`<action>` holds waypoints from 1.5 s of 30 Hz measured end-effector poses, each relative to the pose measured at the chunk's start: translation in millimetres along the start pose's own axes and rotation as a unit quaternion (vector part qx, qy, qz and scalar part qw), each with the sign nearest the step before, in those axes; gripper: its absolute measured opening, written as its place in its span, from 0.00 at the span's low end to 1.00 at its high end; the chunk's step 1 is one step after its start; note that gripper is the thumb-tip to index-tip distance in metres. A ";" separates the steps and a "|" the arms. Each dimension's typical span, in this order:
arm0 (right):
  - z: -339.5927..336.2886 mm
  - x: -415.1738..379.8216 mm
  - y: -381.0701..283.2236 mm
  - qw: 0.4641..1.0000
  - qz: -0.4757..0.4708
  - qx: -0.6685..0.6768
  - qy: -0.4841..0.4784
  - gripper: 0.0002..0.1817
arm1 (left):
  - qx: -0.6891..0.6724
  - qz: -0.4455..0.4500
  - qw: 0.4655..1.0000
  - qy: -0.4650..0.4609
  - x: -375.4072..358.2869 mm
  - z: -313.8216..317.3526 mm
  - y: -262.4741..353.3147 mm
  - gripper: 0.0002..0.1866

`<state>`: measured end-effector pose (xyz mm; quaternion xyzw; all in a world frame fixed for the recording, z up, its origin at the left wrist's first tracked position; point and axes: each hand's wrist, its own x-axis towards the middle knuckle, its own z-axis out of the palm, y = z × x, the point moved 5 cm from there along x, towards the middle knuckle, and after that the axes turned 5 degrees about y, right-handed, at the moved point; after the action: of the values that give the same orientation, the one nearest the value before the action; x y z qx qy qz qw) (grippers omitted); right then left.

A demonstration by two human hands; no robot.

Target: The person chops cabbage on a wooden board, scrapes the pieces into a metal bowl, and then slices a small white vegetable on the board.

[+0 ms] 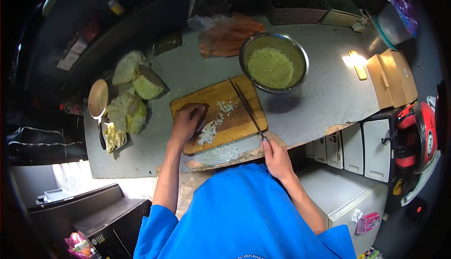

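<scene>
My right hand [277, 158] grips the handle of a long kitchen knife [247, 106], its blade slanting over the right side of a wooden cutting board [244, 130]. My left hand [187, 122] rests at the board's left side with the fingers curled; whatever may be inside them is hidden. Between hand and blade lie finely chopped white bits [211, 130], scattered across the wood. Beyond the board's far right corner stands a metal bowl [304, 66] holding a heap of pale green chopped vegetable [270, 68], which looks like cabbage.
Cut cabbage pieces [149, 84] and a cabbage [129, 111] lie to the left, beside a small pan [98, 98]. An orange-brown bag [230, 36] is at the back. Farther right are a phone [358, 65] and a cardboard box [392, 78]. The counter's chipped front edge [221, 162] runs before me.
</scene>
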<state>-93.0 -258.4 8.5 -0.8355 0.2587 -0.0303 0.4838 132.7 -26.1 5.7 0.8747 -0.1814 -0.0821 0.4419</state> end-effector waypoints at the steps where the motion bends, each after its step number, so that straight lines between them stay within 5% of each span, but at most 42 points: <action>1: -2.6 0.8 -0.2 1.000 -0.001 0.005 0.007 0.20 | 0.003 -0.032 0.999 -0.010 3.0 -1.4 -1.0 0.11; 9: 2.8 1.3 2.7 0.999 -0.003 0.026 0.027 0.19 | 0.053 0.057 0.982 -0.171 20.7 30.4 12.7 0.13; 18: -4.2 -0.5 5.9 1.000 0.020 0.009 0.001 0.19 | 0.018 -0.018 0.999 0.041 -7.5 18.0 -15.3 0.15; 21: -1.9 -0.9 4.3 1.000 0.022 0.008 -0.010 0.18 | 0.107 0.101 0.987 0.065 -2.4 59.7 12.5 0.16; 23: -2.9 -5.1 2.6 1.000 0.023 -0.002 -0.010 0.18 | -0.013 -0.016 1.000 0.018 1.6 71.1 36.2 0.16; 25: -8.2 -8.5 4.0 1.000 0.016 -0.014 -0.012 0.18 | -0.041 0.003 0.998 0.041 5.6 57.0 27.8 0.17; 27: -11.2 -12.2 6.3 0.999 -0.004 -0.036 0.003 0.19 | -0.076 -0.117 0.986 0.087 -1.1 29.0 22.6 0.19; 29: -13.4 -15.8 8.4 1.000 -0.008 -0.012 0.016 0.19 | -0.085 -0.114 0.984 0.104 -0.1 35.5 -2.3 0.21; 31: -16.6 -16.1 11.1 0.999 0.045 0.001 0.001 0.20 | 0.095 0.102 0.985 0.104 8.7 56.0 30.6 0.20; 32: -17.7 -16.4 12.2 0.999 0.047 -0.006 0.006 0.20 | 0.176 0.045 0.983 0.025 6.0 68.9 44.5 0.21; 39: -43.0 -21.8 18.4 0.998 0.020 -0.006 0.057 0.19 | 0.008 0.021 0.994 0.104 24.9 69.1 36.5 0.20; 45: -49.4 -25.5 29.5 0.998 -0.011 -0.018 0.057 0.17 | 0.146 0.220 0.963 -0.059 8.3 106.2 71.4 0.16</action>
<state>-141.8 -297.6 15.5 -0.8438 0.2771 -0.0781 0.4530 90.6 -147.1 -0.1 0.8616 -0.4056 -0.0073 0.3051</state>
